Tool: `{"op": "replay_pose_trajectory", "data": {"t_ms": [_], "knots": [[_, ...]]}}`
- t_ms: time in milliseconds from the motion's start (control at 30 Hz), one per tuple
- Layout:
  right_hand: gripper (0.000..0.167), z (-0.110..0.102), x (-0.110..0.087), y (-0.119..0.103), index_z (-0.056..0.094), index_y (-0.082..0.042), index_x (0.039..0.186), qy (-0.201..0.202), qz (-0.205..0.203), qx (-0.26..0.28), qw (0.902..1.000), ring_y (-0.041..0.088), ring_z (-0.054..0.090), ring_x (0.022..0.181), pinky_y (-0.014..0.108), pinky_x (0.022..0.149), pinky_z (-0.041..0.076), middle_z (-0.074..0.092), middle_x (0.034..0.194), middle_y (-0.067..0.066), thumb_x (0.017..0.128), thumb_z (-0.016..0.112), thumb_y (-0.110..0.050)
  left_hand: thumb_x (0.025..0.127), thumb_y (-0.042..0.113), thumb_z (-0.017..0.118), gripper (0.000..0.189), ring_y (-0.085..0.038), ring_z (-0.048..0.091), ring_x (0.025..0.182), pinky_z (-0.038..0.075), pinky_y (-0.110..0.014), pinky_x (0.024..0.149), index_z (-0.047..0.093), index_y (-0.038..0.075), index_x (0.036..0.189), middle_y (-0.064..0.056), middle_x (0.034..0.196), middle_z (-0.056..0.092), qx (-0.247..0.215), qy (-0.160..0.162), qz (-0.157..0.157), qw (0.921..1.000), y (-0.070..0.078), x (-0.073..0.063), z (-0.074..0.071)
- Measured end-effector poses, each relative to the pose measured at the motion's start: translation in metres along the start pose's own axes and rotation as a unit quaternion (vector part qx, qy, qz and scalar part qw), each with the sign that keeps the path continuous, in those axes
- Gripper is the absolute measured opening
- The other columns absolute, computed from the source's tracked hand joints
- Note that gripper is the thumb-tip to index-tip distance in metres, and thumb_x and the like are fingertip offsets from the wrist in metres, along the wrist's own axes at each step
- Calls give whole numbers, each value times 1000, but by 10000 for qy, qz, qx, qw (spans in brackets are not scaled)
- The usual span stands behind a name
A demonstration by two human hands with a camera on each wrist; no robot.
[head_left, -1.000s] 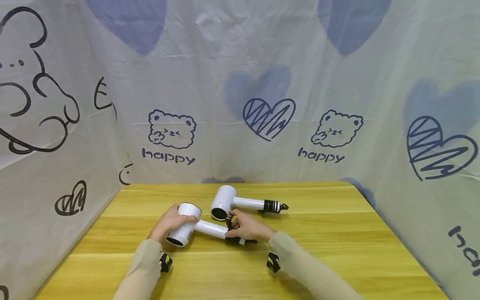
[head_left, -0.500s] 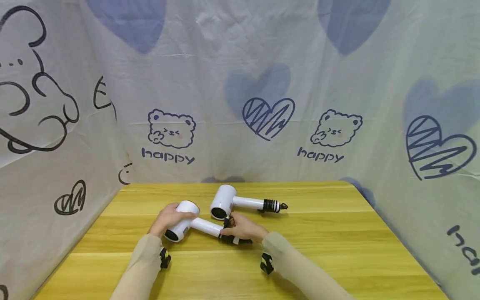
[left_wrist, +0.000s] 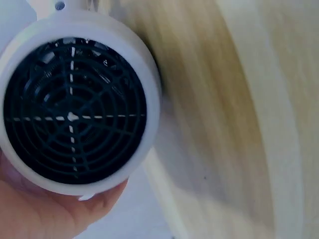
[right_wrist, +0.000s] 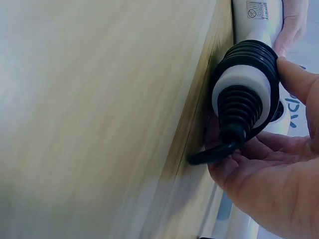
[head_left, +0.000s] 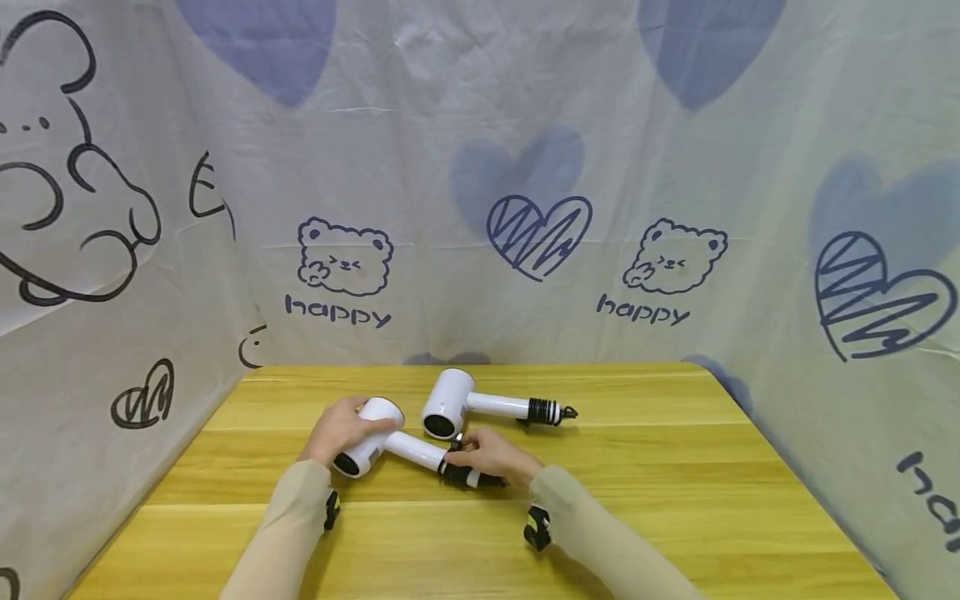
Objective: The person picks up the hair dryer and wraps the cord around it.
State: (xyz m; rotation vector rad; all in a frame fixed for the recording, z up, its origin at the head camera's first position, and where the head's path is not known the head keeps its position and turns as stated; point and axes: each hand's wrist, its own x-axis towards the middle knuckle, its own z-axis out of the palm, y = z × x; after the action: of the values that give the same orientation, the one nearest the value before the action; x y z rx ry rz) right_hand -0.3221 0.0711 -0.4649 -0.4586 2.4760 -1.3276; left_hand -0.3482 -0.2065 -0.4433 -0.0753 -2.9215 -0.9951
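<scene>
A white hair dryer lies at an angle low over the wooden table, its barrel to the left. My left hand grips that barrel, thumb across its top. The dark round grille fills much of the left wrist view, with fingers of the left hand beneath it. At the handle's end, my right hand holds the black power cord, which is wound round the handle. In the right wrist view, the thumb touches the coils and the other fingers curl below them; the cord's plug is mostly hidden.
Behind the held one, a second white hair dryer lies on the table, its handle pointing right and its black cord wound near the end. A printed cloth hangs behind the table and along both sides.
The held hair dryer has shifted slightly away from me, its handle tilting a little more toward the near right. Both hands keep their hold. The second dryer stays where it was.
</scene>
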Motion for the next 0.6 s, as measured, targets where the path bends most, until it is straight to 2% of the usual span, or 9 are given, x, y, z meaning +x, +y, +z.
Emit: {"op": "replay_pose_trajectory", "data": {"t_ms": [100, 167, 300, 367, 500, 600], "knots": [[38, -3, -1, 6, 68, -4, 116, 1, -139, -97, 9999, 21, 62, 102, 40, 90, 53, 69, 112, 10, 94, 63, -35, 78, 60, 72, 81, -24, 62, 84, 52, -38, 72, 57, 2, 133, -19, 115, 68, 467, 373, 185, 9980, 4, -4, 1], [36, -7, -1, 10, 69, -5, 115, 25, -336, -257, 9991, 20, 63, 102, 38, 91, 53, 70, 112, 10, 96, 60, -34, 80, 59, 70, 76, -26, 61, 84, 52, -42, 72, 59, 2, 130, -20, 112, 68, 755, 637, 343, 9945, 6, -6, 3], [32, -19, -7, 18, 70, -3, 115, 106, -570, -343, 9977, 16, 63, 92, 31, 79, 54, 72, 107, 9, 97, 59, -28, 85, 53, 69, 62, -31, 62, 83, 51, -48, 72, 64, 1, 117, -18, 98, 68, 1201, 1196, 712, 9830, 10, -12, 11], [31, -26, -10, 21, 70, -2, 115, 216, -665, -480, 9964, 16, 63, 90, 29, 75, 54, 72, 106, 8, 97, 60, -25, 87, 51, 68, 60, -36, 62, 92, 50, -53, 80, 63, 1, 120, -21, 103, 67, 1326, 1406, 823, 9777, 13, -14, 16], [26, -38, -19, 23, 71, -3, 112, 641, -906, -1093, 9878, 20, 66, 92, 34, 79, 56, 73, 103, 6, 96, 61, -22, 90, 47, 64, 65, -46, 56, 115, 42, -63, 98, 55, 2, 135, -28, 125, 60, 1397, 1497, 1018, 9735, 23, -19, 23], [22, -48, -26, 24, 72, -2, 109, 1020, -1141, -1412, 9781, 21, 68, 95, 37, 84, 56, 74, 102, 6, 96, 62, -17, 92, 49, 62, 65, -46, 51, 123, 37, -64, 104, 52, 4, 138, -28, 132, 56, 1429, 1436, 1135, 9727, 32, -20, 29]]}}
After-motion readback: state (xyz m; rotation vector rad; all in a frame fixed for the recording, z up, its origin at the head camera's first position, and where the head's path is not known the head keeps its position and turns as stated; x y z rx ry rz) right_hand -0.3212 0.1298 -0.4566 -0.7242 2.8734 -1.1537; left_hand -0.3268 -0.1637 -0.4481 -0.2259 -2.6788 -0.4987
